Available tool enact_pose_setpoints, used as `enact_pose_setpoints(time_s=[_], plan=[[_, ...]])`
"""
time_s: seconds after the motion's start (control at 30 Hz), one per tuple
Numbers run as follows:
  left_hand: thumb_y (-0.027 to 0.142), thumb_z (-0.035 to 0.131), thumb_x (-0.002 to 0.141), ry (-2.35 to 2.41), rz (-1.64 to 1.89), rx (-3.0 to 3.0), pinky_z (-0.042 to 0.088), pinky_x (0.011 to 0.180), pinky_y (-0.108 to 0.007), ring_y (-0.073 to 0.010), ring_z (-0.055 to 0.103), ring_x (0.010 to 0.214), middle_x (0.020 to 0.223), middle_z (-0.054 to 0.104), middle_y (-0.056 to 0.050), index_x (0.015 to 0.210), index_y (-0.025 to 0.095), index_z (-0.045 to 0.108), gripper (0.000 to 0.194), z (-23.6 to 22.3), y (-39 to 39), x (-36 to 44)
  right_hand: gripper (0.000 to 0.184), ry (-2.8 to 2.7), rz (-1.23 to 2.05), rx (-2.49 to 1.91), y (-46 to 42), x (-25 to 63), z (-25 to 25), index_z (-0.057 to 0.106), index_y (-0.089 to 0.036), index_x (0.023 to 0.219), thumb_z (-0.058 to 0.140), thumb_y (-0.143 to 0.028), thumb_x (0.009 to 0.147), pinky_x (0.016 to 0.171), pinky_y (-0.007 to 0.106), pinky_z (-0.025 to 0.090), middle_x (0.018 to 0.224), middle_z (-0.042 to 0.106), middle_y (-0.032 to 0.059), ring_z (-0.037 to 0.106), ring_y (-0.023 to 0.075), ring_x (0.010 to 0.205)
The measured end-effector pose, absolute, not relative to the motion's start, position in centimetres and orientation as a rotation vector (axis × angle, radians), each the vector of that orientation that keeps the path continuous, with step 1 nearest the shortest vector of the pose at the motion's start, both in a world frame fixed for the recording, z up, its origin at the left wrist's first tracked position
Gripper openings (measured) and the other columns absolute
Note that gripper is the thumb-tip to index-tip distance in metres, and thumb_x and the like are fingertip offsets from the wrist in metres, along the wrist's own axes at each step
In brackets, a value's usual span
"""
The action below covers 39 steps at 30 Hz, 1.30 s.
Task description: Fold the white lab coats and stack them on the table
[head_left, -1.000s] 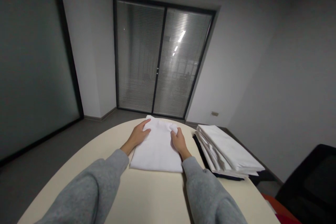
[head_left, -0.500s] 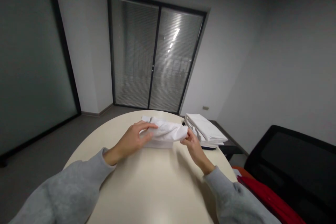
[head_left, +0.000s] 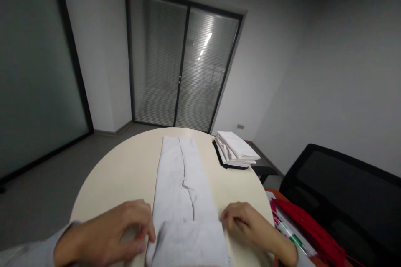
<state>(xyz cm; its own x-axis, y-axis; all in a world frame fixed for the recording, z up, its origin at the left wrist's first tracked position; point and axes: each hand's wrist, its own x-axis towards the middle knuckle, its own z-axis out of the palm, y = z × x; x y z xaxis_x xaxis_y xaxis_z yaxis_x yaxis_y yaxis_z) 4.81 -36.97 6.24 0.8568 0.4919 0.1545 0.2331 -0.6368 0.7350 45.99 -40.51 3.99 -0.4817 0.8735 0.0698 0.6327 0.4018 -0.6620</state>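
Observation:
A long white cloth (head_left: 171,175) lies lengthwise down the table in front of me, its two edges meeting along a wrinkled seam in the middle. At the near end a layer (head_left: 194,242) is folded over it, running out of the bottom of the view. My left hand (head_left: 115,231) is at the cloth's left edge, its fingertips touching or nearly touching it, with thumb and fingers apart. On the opposite side my right hand (head_left: 247,225) has its fingers curled together at the corner of the folded layer, apparently pinching its edge.
A stack of folded white cloths (head_left: 236,148) sits on a black item (head_left: 224,162) at the round table's (head_left: 125,175) right rim. To the right stand a black mesh chair (head_left: 338,192) and a red item (head_left: 310,221) beside some packets. Glass doors (head_left: 181,58) are behind.
Both hands have come from the table's far side toward me. The bunched white cloth they held there now lies stretched flat, with a layer folded at the near end. The left fingers have loosened.

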Motion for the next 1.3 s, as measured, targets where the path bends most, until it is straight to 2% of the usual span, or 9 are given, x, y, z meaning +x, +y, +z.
enact_pose_setpoints(time_s=[0.1,0.17,0.23,0.37,0.47,0.6,0.8,1.0,1.3], plan=[[0.045,0.052,0.101,0.743,0.559,2.165,0.049,0.088,-0.029,-0.0186,0.068,0.089,0.092,0.077,-0.002,0.087,0.023,0.068,0.031,6.6,-33.8,6.1,0.035,-2.155,0.573,-1.353,-37.5,45.4,4.0,0.072,-0.027,0.075,0.043,-0.009,0.068,0.092,0.037,0.053,0.099,0.079,0.0038,0.072,0.0228,0.098],[0.046,0.052,0.100,0.896,0.632,2.188,0.048,0.094,-0.031,-0.0207,0.068,0.098,0.103,0.077,-0.003,0.095,0.023,0.069,0.029,5.5,-31.1,7.9,0.040,-2.149,0.503,-1.346,-35.0,43.9,3.7,0.076,-0.026,0.092,0.043,-0.009,0.076,0.102,0.039,0.050,0.113,0.077,0.0044,0.070,0.0230,0.110],[0.046,0.054,0.097,1.097,0.648,2.253,0.045,0.102,-0.036,-0.0243,0.066,0.114,0.123,0.074,-0.006,0.115,0.024,0.068,0.031,3.4,-28.4,10.0,0.044,-2.212,0.499,-1.325,-32.6,42.0,3.1,0.076,-0.024,0.109,0.044,-0.009,0.082,0.111,0.041,0.044,0.127,0.074,0.0055,0.065,0.0229,0.122],[0.052,0.057,0.095,1.380,0.515,2.407,0.028,0.120,-0.047,-0.0323,0.043,0.148,0.159,0.050,-0.014,0.149,0.020,0.052,0.063,-1.8,-23.5,12.9,0.045,-2.353,0.450,-1.297,-28.5,38.7,1.1,0.069,-0.022,0.133,0.051,-0.017,0.093,0.120,0.039,0.035,0.144,0.064,0.0075,0.055,0.0228,0.136],[0.060,0.050,0.098,1.366,0.440,2.477,0.014,0.127,-0.049,-0.0305,0.029,0.157,0.167,0.038,-0.011,0.156,0.023,0.046,0.068,-4.2,-20.2,13.4,0.043,-2.404,0.395,-1.323,-25.9,37.4,-0.7,0.064,-0.024,0.142,0.053,-0.033,0.101,0.121,0.038,0.033,0.152,0.058,0.0083,0.051,0.0237,0.141],[0.059,0.045,0.101,1.309,0.450,2.495,0.011,0.128,-0.047,-0.0271,0.028,0.157,0.168,0.036,-0.008,0.157,0.026,0.046,0.066,-4.8,-16.2,13.0,0.051,-2.442,0.304,-1.410,-23.1,36.1,-2.2,0.055,-0.029,0.150,0.054,-0.046,0.103,0.122,0.046,0.028,0.159,0.050,0.0094,0.042,0.0285,0.147],[0.054,0.059,0.092,1.339,0.575,2.605,0.007,0.127,-0.054,-0.0330,0.034,0.152,0.162,0.048,-0.008,0.152,0.030,0.052,0.064,-3.0,-15.9,13.7,0.038,-2.276,0.200,-1.466,-21.1,34.9,-3.1,0.068,-0.028,0.130,0.067,-0.041,0.094,0.116,0.048,0.031,0.147,0.059,0.0090,0.048,0.0298,0.138],[0.045,0.059,0.091,1.373,0.577,2.597,0.040,0.106,-0.050,-0.0348,0.062,0.120,0.129,0.071,-0.014,0.138,0.025,0.061,0.051,-1.6,-18.8,15.6,0.027,-2.154,0.260,-1.426,-20.9,35.1,-3.6,0.070,-0.025,0.114,0.062,-0.018,0.089,0.110,0.040,0.038,0.124,0.067,0.0068,0.057,0.0250,0.122],[0.020,0.046,0.092,1.418,0.410,2.656,0.049,0.088,-0.039,-0.0294,0.073,0.103,0.114,0.077,-0.008,0.140,0.030,0.057,0.051,-1.1,-18.6,14.2,0.020,-1.941,0.250,-1.418,-20.5,36.0,-4.1,0.069,-0.023,0.095,0.052,-0.012,0.093,0.092,0.037,0.046,0.097,0.071,0.0070,0.061,0.0258,0.099]])
